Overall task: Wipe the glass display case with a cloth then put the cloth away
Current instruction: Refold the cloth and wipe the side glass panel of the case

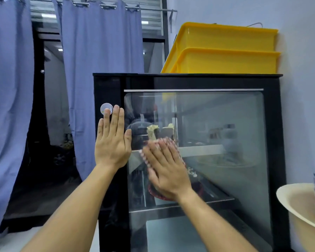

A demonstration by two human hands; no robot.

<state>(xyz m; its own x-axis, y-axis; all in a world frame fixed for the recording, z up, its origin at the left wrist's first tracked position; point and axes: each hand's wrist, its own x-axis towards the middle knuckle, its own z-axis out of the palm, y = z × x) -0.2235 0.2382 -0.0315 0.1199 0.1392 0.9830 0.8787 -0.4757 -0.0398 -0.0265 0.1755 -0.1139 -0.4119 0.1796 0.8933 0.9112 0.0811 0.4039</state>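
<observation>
Case (273, 124) fills centre and right of frame, black frame, glass front. Left hand (112, 140) flat, fingers straight together, pressed on the case's left frame, fingertip over a round sticker (105, 107). Right hand (165, 166) flat, blurred, fingers spread, presses the cloth (180, 157) against the glass, lower centre. Yellow bins (224, 50) on top.

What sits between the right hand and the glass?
Head view: a pink patterned cloth, its edge showing around the fingers of the right hand, pressed flat against the glass display case. The left hand lies flat on the black frame.
</observation>
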